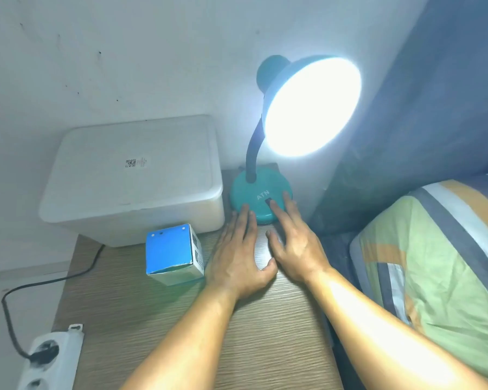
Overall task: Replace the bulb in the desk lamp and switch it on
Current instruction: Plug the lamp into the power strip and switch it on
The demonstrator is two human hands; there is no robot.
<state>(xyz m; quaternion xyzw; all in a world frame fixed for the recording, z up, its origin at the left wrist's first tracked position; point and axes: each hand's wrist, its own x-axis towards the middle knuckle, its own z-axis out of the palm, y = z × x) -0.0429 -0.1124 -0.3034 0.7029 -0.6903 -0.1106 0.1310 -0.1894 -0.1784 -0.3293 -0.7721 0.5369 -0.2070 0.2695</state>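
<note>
The desk lamp (261,201) stands at the far edge of the tabletop (181,319), its shade (312,108) lit. The right hand (296,243) lies released, a fingertip on the base switch (268,204); the left hand (237,254) rests flat, grasping nothing, steadying the base. Judged step: switching on, apparently complete. Next: withdraw both hands straight back. A blue carton (174,254) and white bin (133,178) limit room leftward; bedding (434,249) borders the right edge.

Lit teal desk lamp (261,202) on a wooden table (181,319). Right hand (295,243), fingers spread, rests on the lamp base at its switch (268,204); left hand (238,254) lies flat beside. Blue box (172,253) left of the lamp.
</note>
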